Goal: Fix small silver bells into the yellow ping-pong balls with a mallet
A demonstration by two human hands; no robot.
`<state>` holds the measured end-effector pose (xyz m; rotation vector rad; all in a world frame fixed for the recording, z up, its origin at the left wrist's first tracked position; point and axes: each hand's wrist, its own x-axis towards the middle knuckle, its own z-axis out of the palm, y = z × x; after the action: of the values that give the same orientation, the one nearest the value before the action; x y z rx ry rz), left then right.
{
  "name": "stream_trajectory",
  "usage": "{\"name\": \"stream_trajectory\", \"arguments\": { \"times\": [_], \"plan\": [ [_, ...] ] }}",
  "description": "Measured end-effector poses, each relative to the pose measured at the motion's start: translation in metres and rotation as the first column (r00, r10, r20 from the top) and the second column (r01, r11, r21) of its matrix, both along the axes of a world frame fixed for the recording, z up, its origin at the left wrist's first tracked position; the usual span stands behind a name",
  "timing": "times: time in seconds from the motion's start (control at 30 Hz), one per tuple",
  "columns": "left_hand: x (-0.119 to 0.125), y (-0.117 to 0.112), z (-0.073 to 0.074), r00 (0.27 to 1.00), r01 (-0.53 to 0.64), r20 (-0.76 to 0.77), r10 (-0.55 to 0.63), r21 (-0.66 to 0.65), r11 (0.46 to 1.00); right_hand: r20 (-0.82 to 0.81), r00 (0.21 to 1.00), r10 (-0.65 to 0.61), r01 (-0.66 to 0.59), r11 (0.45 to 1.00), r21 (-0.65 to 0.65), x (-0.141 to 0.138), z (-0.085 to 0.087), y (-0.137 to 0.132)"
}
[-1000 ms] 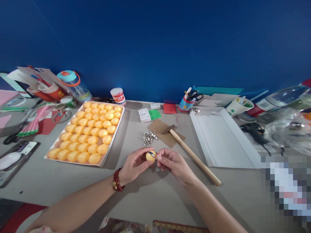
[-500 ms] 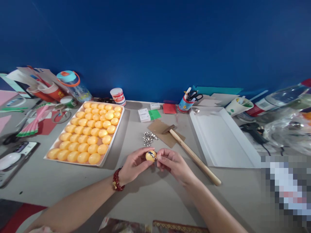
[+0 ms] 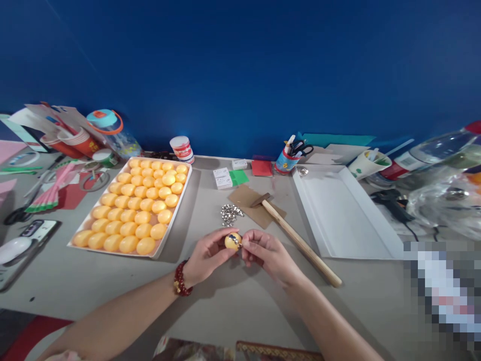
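Note:
Between the thumb and fingers of my left hand (image 3: 208, 253) is a yellow egg-shaped ball (image 3: 230, 242) with a row of small shiny silver pieces across it. My right hand (image 3: 265, 250) is pinched closed at the ball's right side, its fingertips on a small silver piece (image 3: 240, 246) at the end of that row. Just beyond my hands lies a loose pile of similar silver pieces (image 3: 230, 214). On the left, a shallow white box (image 3: 158, 250) holds many more yellow egg-shaped balls (image 3: 128, 244).
A wooden-handled hammer (image 3: 300, 240) lies partly on brown card (image 3: 246, 198). Right of it stands a shallow white tray (image 3: 349, 215); a glue gun (image 3: 393, 203) is beside that. Farther back are small white boxes (image 3: 222, 178), red paper (image 3: 262, 168) and a cup with scissors (image 3: 286, 161).
My hands and the yellow ball stay in almost the same place. The view has shifted very slightly; nothing was taken hold of or let go.

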<state>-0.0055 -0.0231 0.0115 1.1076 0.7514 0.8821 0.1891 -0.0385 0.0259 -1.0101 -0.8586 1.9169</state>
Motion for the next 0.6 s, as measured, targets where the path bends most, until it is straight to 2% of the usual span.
{"name": "stream_trajectory", "arguments": {
  "times": [0.27, 0.6],
  "plan": [
    [-0.0015, 0.0014, -0.0003, 0.999, 0.001, -0.047, 0.001, 0.038, 0.999, 0.01, 1.0, -0.002, 0.002, 1.0, -0.002, -0.0005, 0.0021, 0.0002],
    [-0.0006, 0.0011, -0.0053, 1.0, 0.004, 0.001, -0.004, 0.019, 1.0, 0.065, 0.998, -0.003, 0.001, 1.0, 0.03, -0.0034, 0.0051, -0.0007]
  ]
}}
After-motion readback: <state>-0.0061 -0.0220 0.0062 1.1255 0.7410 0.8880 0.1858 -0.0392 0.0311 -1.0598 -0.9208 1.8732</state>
